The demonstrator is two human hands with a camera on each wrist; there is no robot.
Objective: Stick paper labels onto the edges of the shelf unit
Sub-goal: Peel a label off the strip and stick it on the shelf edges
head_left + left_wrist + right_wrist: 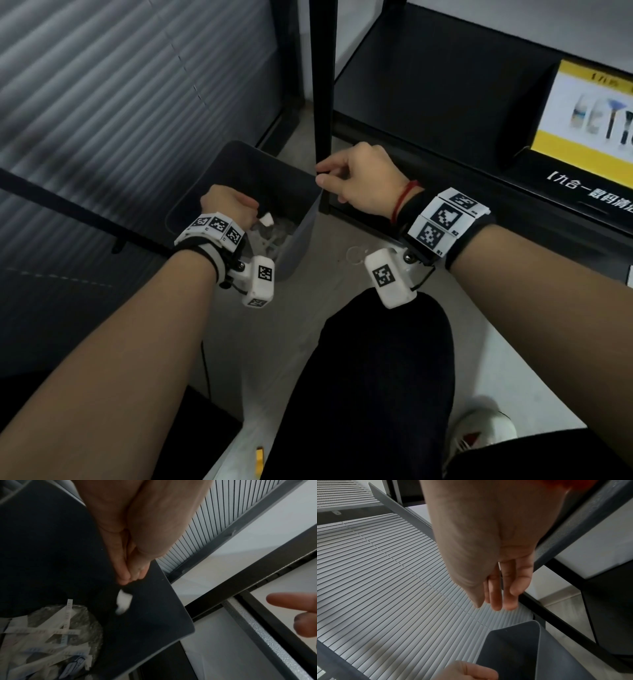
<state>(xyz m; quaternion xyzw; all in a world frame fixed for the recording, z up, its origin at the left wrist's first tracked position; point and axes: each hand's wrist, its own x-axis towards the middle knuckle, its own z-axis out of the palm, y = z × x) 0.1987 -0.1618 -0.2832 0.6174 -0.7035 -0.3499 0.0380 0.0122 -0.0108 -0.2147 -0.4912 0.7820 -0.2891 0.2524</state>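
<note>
left hand over bin, fingers bunched

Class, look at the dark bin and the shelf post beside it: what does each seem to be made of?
Bin: probably matt dark plastic; its thin, smooth wall has a rounded corner.
Shelf post: likely metal with a textured, speckled coating; it is rigid, straight and grainy up close.

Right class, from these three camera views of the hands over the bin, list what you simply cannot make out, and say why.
- Small white paper scrap below the left hand: motion-blurred in the left wrist view, so contact is unclear.
- Right hand fingertips at the black metal shelf post: any label is hidden by the fingers.
- Print on the paper strips in the dark grey plastic bin: too small and blurred.
- Yellow-and-black product box: cut off by the head view's right edge.
</note>
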